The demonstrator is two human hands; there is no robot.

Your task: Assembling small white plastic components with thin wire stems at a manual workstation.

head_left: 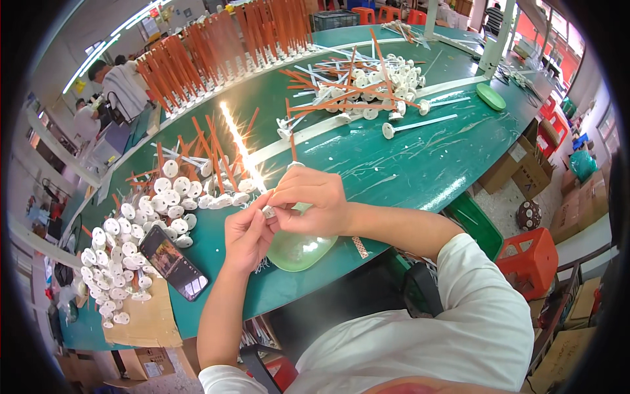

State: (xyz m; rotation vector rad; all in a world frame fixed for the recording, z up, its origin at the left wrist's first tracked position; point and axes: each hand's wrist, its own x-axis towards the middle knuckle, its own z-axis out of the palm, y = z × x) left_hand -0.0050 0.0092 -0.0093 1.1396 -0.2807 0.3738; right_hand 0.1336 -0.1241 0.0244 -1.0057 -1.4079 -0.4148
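Observation:
A glowing LED strip (pixel 240 146) points up and away from my hands, too bright for its details to show. Its lower end meets a small white piece (pixel 268 211) pinched between my fingertips. My left hand (pixel 248 238) is closed at that end, thumb and fingers pressed together. From the right, my right hand (pixel 314 200) closes on the same end, its fingers touching those of the left. How the white piece joins the strip is hidden by the fingers. Under my hands sits a light green plastic bowl (pixel 303 255), partly covered by them.
Loose white round lamp bases (pixel 121 253) heap up on the left, beside a black phone (pixel 172 264) lying on the green table (pixel 367 164). More strips with bases (pixel 387 82) pile at the back. Upright orange strips (pixel 216 52) stand in rows behind. A green dish (pixel 491 96) lies far right.

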